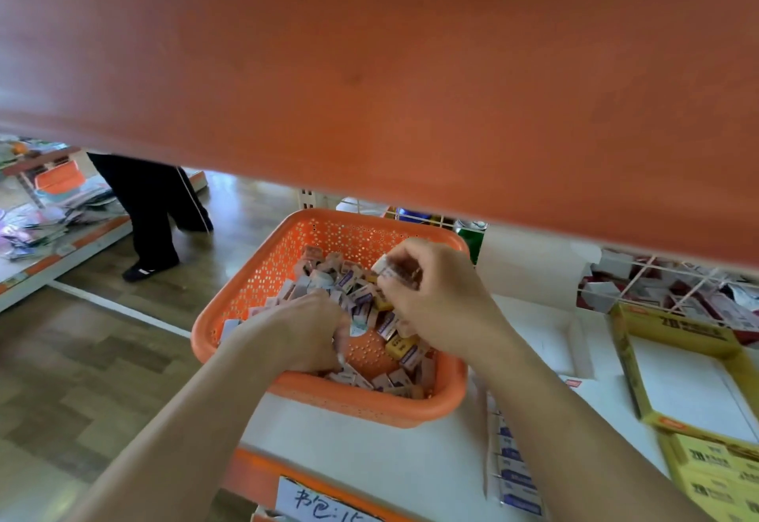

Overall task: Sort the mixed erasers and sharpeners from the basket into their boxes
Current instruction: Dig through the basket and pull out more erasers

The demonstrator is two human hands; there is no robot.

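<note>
An orange perforated basket [263, 275] stands at the left end of a white shelf, filled with several small wrapped erasers [361, 295] in purple, white and yellow sleeves. My left hand [304, 328] is down in the basket with its fingers curled into the pile near the front. My right hand [435, 291] is above the pile and grips a small stack of erasers [390, 267] between thumb and fingers. To the right stand a white open box [575, 341] and a yellow open box [677, 378].
An orange shelf board [369, 70] hangs low across the top of the view. Flat packs [517, 476] lie on the white shelf [349, 443] beside the basket. Wire racks with boxed goods [677, 295] stand at the back right. A person's legs [152, 213] stand in the aisle at left.
</note>
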